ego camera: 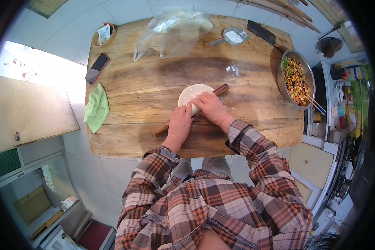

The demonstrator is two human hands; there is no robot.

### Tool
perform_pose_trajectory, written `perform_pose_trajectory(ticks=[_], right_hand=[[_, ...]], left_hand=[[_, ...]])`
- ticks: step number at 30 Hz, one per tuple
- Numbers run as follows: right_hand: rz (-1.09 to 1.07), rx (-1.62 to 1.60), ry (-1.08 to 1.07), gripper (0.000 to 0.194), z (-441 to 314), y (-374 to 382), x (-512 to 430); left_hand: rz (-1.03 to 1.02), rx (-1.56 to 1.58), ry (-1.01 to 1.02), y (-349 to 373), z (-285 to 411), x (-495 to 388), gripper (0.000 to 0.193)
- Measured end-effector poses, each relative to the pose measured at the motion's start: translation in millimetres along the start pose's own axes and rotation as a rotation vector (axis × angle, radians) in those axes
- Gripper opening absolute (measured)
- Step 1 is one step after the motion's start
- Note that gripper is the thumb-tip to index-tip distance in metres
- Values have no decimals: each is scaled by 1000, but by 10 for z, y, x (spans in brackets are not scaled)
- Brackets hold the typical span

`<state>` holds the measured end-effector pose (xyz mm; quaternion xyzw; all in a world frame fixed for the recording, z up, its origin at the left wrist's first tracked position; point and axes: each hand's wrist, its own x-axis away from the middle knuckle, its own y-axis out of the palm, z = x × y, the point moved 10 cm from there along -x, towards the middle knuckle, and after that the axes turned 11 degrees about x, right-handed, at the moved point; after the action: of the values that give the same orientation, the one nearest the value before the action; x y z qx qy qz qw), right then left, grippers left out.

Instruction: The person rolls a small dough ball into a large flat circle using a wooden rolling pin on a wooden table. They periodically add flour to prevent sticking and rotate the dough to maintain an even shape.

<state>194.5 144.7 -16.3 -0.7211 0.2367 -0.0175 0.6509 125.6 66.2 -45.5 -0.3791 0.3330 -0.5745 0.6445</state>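
Note:
A flat round of dough [191, 92] lies on the wooden table in front of me, its near edge curled over a wooden rolling pin [222, 89]. The pin lies at a slant, its bare ends showing at lower left and upper right. My left hand [180, 121] rests on the dough-covered middle of the pin, with the fingers pointing away from me. Close beside it, my right hand [213, 108] grips the same wrapped part, its fingers over the dough. My palms hide some of the pin and the near dough edge.
On the wooden table [128, 103] are a clear plastic bag [175, 34], a scoop of white powder [234, 37], a cleaver [261, 32] and a metal bowl of chopped filling [295, 81] with chopsticks. Leftward are a green cloth [97, 107], a phone [97, 68] and a small container [103, 35].

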Motion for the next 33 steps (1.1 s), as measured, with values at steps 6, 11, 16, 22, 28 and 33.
perform_pose_trajectory(ticks=[6,11,16,22,28,33], right_hand=[[-1,-86,40,55,-110,56,490],[66,96,62,53,-111,64,17],[84,207,121,50,-67,-87,-543],[-147,53,115,48,-182,-43,-256],[59,239,72,49,3,-105,-758],[-161,52,83,48,77,-162,-270]], left_hand=[[-153,-245,50,271,90,181,83],[-24,-107,-37,74,4,120,84],[80,-103,-101,-225,-191,131,82],[-37,-81,-55,-121,-225,234,80],[152,-124,-170,-351,-489,85,80],[-193,-107,-227,22,-521,174,83]])
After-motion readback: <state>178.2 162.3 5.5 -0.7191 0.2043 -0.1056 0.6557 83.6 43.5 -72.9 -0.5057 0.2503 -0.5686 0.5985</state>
